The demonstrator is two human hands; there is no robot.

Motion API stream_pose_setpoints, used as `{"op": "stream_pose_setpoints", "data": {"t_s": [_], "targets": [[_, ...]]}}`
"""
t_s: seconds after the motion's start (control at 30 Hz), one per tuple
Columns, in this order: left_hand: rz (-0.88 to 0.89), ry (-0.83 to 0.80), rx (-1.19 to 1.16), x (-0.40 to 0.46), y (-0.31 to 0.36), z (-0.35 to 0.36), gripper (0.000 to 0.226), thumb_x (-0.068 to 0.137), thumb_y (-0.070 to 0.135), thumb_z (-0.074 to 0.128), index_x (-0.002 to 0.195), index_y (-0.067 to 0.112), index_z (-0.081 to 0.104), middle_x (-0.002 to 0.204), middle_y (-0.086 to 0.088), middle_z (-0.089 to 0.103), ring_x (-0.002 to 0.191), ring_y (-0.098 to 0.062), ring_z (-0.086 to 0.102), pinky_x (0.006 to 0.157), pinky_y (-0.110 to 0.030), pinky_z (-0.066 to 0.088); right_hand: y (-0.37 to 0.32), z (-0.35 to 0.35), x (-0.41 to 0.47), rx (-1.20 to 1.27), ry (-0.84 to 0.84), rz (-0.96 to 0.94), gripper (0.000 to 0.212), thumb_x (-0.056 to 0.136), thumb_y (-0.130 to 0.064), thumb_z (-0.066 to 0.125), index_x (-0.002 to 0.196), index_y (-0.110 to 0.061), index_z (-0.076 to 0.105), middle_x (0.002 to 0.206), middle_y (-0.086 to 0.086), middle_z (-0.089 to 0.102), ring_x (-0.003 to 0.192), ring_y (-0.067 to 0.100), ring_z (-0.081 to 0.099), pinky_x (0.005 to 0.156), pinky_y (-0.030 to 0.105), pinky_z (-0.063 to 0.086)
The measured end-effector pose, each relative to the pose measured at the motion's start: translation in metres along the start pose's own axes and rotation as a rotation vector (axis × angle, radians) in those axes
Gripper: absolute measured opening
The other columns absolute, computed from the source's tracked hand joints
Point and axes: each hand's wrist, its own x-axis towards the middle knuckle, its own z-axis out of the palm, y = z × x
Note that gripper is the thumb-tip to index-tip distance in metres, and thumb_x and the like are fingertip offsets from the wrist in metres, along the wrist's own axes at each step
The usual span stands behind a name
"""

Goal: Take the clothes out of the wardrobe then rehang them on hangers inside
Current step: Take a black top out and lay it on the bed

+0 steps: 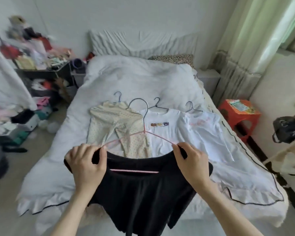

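A black garment [143, 189] is being held up over the near edge of the bed [61, 176], its neckline pinched against a pink hanger [134, 171] by the closed fingers of the left hand [85, 160] and right hand [191, 160]. Beyond, three hangered tops are lying side by side: a dotted cream top [112, 126], a white T-shirt [162, 133], a white blouse [204, 130]. A red stool [238, 114] is standing beside the bed's right edge.

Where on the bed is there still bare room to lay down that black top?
The bed is bare between the pillows and the hanger hooks, and along its left side beside the dotted garment. The middle is crowded: dotted garment and two white shirts overlap.
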Motion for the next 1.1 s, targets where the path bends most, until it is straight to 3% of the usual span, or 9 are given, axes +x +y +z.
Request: {"op": "stream_pose_setpoints", "data": {"t_s": [0.17, 0.33, 0.63, 0.73, 0.87, 1.1], "targets": [[-0.004, 0.15, 0.157, 0.045, -0.048, -0.018, 0.035, 0.088, 0.031, 0.051, 0.069, 0.005, 0.065, 0.076, -0.007, 0.061, 0.078, -0.021, 0.046, 0.08, -0.038, 0.029, -0.047, 0.058, 0.046, 0.198, -0.088, -0.006, 0.027, 0.085, -0.034, 0.06, 0.072, -0.012, 0.067, 0.058, -0.002, 0.064, 0.048, 0.018, 0.057, 0.045, 0.029, 0.046], [-0.046, 0.28, 0.263, 0.088, -0.081, -0.024, 0.034, 0.09, 0.03, 0.051, 0.072, 0.004, 0.065, 0.08, -0.009, 0.062, 0.081, -0.024, 0.046, 0.081, -0.045, 0.034, -0.089, 0.101, 0.099, 0.284, -0.16, -0.07, 0.021, 0.088, -0.03, 0.063, 0.075, -0.014, 0.068, 0.064, -0.004, 0.066, 0.056, 0.018, 0.059, 0.049, 0.025, 0.037], [-0.088, 0.329, 0.366, 0.142, -0.155, -0.017, 0.032, 0.091, 0.031, 0.052, 0.074, 0.007, 0.065, 0.081, -0.006, 0.062, 0.083, -0.025, 0.05, 0.081, -0.04, 0.031, -0.151, 0.182, 0.162, 0.395, -0.162, -0.136, 0.025, 0.087, -0.035, 0.059, 0.074, -0.015, 0.068, 0.059, 0.0, 0.064, 0.051, 0.021, 0.057, 0.05, 0.03, 0.043], [-0.064, 0.327, 0.364, 0.168, -0.189, -0.012, 0.032, 0.091, 0.031, 0.053, 0.074, 0.007, 0.064, 0.08, -0.007, 0.062, 0.083, -0.022, 0.047, 0.081, -0.04, 0.03, -0.173, 0.211, 0.175, 0.383, -0.146, -0.123, 0.033, 0.084, -0.042, 0.051, 0.074, -0.016, 0.068, 0.059, -0.001, 0.064, 0.052, 0.019, 0.056, 0.051, 0.03, 0.042], [0.0, 0.307, 0.303, 0.216, -0.24, 0.003, 0.029, 0.089, 0.029, 0.054, 0.073, 0.007, 0.065, 0.079, -0.006, 0.061, 0.082, -0.021, 0.045, 0.08, -0.038, 0.027, -0.202, 0.258, 0.197, 0.336, -0.106, -0.087, 0.026, 0.087, -0.036, 0.059, 0.075, -0.015, 0.068, 0.057, 0.001, 0.063, 0.052, 0.023, 0.056, 0.05, 0.029, 0.041], [0.03, 0.109, 0.168, 0.297, -0.32, 0.05, 0.033, 0.089, 0.037, 0.05, 0.073, 0.011, 0.066, 0.078, -0.001, 0.059, 0.083, -0.018, 0.042, 0.078, -0.036, 0.025, -0.24, 0.329, 0.239, 0.246, -0.111, 0.099, 0.028, 0.091, -0.036, 0.055, 0.083, -0.012, 0.067, 0.064, 0.007, 0.064, 0.059, 0.029, 0.057, 0.056, 0.035, 0.043]]}}
